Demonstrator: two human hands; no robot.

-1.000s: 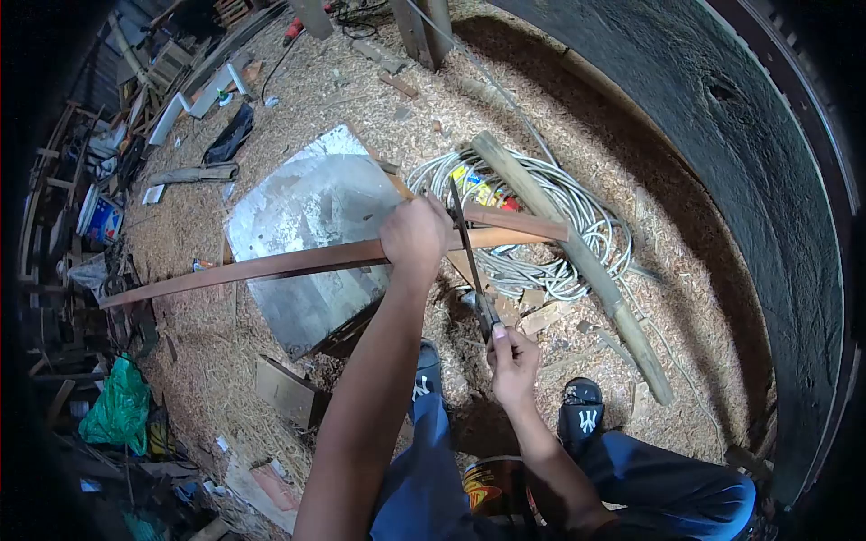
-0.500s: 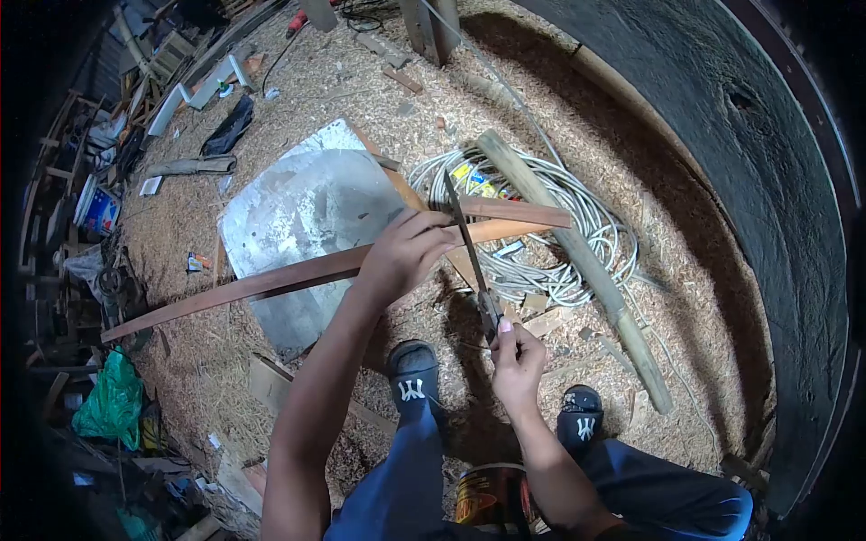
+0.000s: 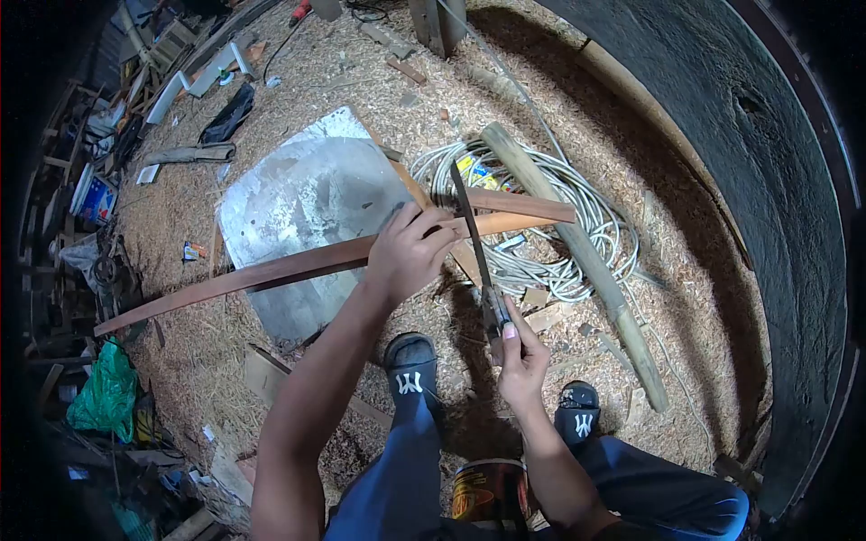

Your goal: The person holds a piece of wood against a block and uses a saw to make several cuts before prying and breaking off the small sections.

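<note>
My left hand (image 3: 408,251) grips a long reddish-brown wooden strip (image 3: 244,278) that runs from far left to the right, ending near a second short strip (image 3: 523,206). My right hand (image 3: 519,347) is closed around the handle of a thin saw (image 3: 471,225), whose blade stands across the strip just right of my left hand's fingers. Both strips lie over a coil of pale cable (image 3: 577,225) on a sawdust-covered floor.
A bent metal sheet (image 3: 307,207) lies under the strip. A thick round pole (image 3: 577,261) crosses the cable coil diagonally. My sandalled feet (image 3: 410,361) stand below, a tin (image 3: 487,491) between my legs. Tools, a green bag (image 3: 104,397) and scrap wood crowd the left side; a dark curved wall (image 3: 722,144) stands at right.
My left hand has slid a little along the strip and its fingers have spread over it. The saw has shifted slightly along the cut, and my right hand has moved with it.
</note>
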